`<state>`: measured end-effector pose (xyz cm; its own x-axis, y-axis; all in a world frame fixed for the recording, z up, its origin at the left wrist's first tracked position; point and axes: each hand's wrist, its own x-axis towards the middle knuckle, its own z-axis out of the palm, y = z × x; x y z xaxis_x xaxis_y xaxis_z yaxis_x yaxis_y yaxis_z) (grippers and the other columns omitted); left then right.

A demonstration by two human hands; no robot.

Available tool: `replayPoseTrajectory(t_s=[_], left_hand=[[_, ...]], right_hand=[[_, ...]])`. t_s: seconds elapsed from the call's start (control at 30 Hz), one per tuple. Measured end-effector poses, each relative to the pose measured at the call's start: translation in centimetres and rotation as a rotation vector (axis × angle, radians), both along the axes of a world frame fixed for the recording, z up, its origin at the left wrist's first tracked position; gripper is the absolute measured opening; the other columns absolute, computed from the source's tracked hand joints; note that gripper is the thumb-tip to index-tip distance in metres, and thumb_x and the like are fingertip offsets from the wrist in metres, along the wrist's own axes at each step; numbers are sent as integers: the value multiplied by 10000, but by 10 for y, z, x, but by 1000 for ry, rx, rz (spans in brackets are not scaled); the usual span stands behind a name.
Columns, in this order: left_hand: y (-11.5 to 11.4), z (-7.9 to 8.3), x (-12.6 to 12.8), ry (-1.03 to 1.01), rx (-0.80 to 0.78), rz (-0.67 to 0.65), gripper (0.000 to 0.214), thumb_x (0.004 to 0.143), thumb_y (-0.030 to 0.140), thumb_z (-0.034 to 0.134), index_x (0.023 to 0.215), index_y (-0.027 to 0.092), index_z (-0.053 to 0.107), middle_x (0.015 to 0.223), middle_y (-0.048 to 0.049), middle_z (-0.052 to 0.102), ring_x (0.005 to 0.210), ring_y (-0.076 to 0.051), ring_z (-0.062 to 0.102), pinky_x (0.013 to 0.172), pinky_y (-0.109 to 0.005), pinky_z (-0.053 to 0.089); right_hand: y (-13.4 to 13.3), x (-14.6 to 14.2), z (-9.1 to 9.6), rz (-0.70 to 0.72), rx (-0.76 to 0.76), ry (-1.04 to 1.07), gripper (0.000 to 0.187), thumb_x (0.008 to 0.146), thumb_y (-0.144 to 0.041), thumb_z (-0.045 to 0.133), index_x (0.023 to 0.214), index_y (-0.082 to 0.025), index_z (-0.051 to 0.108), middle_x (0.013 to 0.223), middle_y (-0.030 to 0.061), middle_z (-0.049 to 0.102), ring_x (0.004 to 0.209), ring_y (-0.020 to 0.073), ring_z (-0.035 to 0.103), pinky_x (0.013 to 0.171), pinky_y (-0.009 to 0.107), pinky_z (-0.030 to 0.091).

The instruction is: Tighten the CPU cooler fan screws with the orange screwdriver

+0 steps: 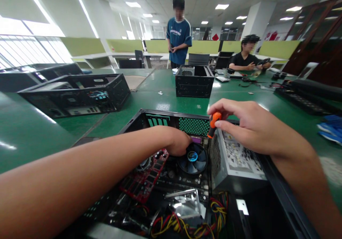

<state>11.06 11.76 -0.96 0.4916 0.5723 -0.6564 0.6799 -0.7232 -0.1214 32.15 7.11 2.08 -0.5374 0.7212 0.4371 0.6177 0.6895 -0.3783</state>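
An open computer case lies before me. Inside it, my left hand reaches in beside the black CPU fan with a blue centre label. The fingers of this hand point down and are mostly hidden. My right hand is closed around an orange and black screwdriver, held tilted over the case's back edge; I cannot make out its shaft. A red circuit card sits below my left wrist. The silver power supply lies under my right hand. Bundled coloured cables lie at the near end.
Another open computer case stands at the left on the green table, and a smaller-looking one straight ahead. Blue gloves lie at the right. One person stands across the table; another sits at the right.
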Motion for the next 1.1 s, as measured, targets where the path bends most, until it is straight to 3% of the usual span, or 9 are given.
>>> replayPoseTrajectory(t_s=[0.43, 0.5, 0.6, 0.67, 0.9, 1.0, 1.1], left_hand=[[0, 0, 0, -1, -1, -2, 529, 967, 210, 527, 1484, 120, 594, 1315, -202, 736, 1112, -330, 729, 894, -379, 563], [0, 0, 0, 12, -1, -6, 523, 970, 220, 526, 1478, 119, 598, 1319, -200, 735, 1117, -324, 727, 899, -371, 558], [-1, 1, 0, 17, -1, 0, 514, 975, 220, 514, 1467, 103, 606, 1336, -211, 724, 1132, -332, 723, 900, -380, 559], [-2, 1, 0, 6, 7, 5, 520, 974, 217, 515, 1475, 103, 601, 1347, -216, 717, 1143, -340, 719, 905, -390, 559], [0, -1, 0, -16, 8, 12, 517, 960, 217, 535, 1457, 105, 624, 1304, -213, 738, 1096, -346, 729, 882, -393, 556], [2, -3, -1, -5, -15, 12, 561, 961, 214, 531, 1512, 121, 572, 1317, -209, 733, 1098, -341, 730, 875, -390, 557], [5, -7, -4, -61, -24, 32, 672, 919, 208, 583, 1582, 139, 496, 1283, -209, 751, 1057, -348, 740, 867, -406, 563]], right_hand=[[-1, -3, 5, 9, -4, -62, 107, 938, -307, 717, 983, -213, 691, 889, 15, 747, 759, 179, 673, 678, 304, 474], [-1, -2, 3, 23, 14, -67, 99, 967, -255, 657, 1041, -208, 703, 967, 27, 767, 835, 185, 693, 737, 307, 495], [0, -2, -1, 37, 29, -69, 265, 1000, -168, 548, 1223, -194, 687, 1189, 55, 775, 1054, 205, 711, 891, 326, 510], [1, -1, -2, 35, 12, -63, 323, 1005, -157, 532, 1305, -189, 648, 1244, 62, 765, 1078, 202, 714, 907, 327, 514], [0, -2, 3, 57, -34, 5, 127, 924, -279, 755, 998, -222, 669, 908, -18, 762, 805, 157, 712, 695, 276, 505], [-2, -2, 4, 81, 1, -8, 103, 948, -220, 706, 1051, -228, 705, 996, -10, 782, 874, 157, 720, 754, 276, 516], [-6, 0, 5, 94, 44, 52, 200, 963, -160, 646, 1134, -227, 724, 1125, 3, 791, 993, 163, 727, 850, 270, 528]])
